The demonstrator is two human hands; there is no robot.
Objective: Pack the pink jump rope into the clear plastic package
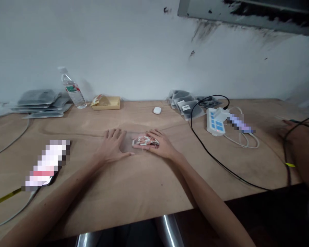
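Bare forearms out across the wooden tabletop, and it's left hand palm down, fingers spread apart; right hand curls around a small packet of white-tipped pieces, there between both hands, whether clamped or merely touching, I can't tell

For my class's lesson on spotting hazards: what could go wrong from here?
The small pieces partly under the right hand might scatter if nudged. The black cable looping across the table could catch the right forearm. The tall bottle might tip if bumped.
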